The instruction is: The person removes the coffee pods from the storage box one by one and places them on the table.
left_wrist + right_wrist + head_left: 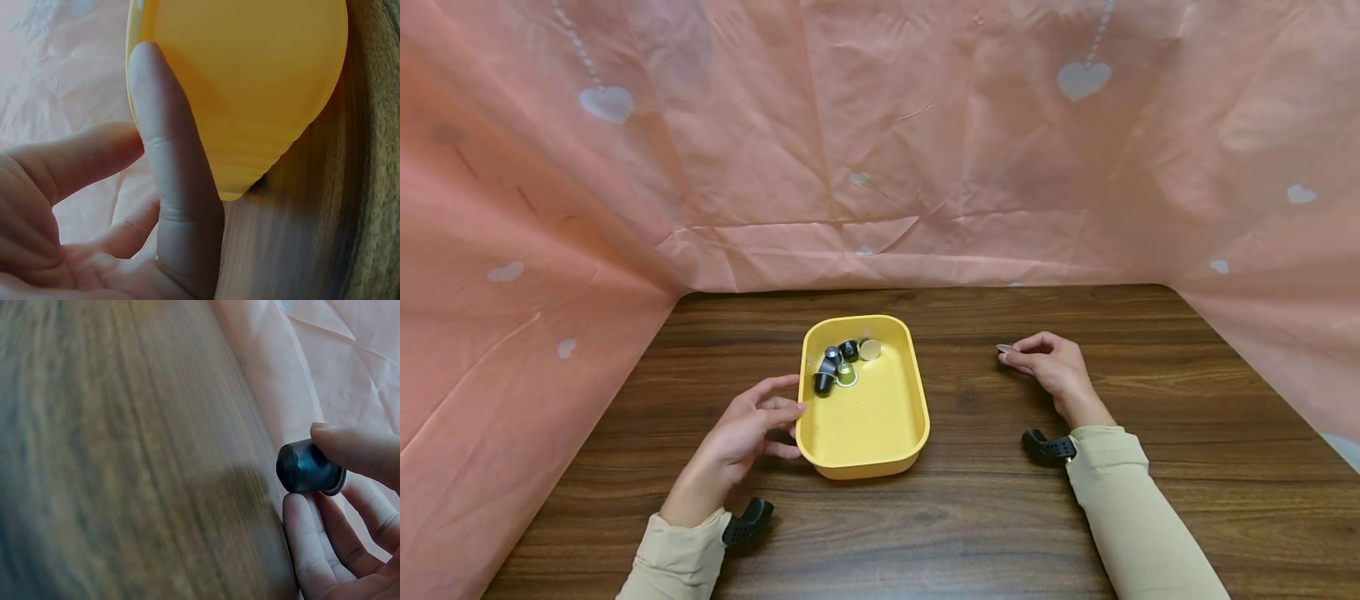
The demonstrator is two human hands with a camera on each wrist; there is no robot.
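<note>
At the left rim of a yellow plastic tray point(865, 427), my left hand point(736, 437) pinches the wall, thumb laid over the edge and fingers against the outside. The left wrist view shows that thumb point(165, 137) across the tray's wall point(256, 75). Out to the right, over the table, my right hand point(1058, 375) holds a dark coffee capsule point(306, 467) between thumb and fingertips, its pale lid point(1004, 347) turned up. Several capsules cluster in the tray's far left part, among them a black one point(823, 382), a green one point(846, 374) and one with its pale lid point(870, 349) showing.
The tray stands on a dark wood-grain table point(970, 517). Pink cloth point(925, 150) with white hearts hangs behind the table and along both sides. A black wrist mount point(748, 522) sticks out from the left sleeve, and another mount point(1047, 448) from the right.
</note>
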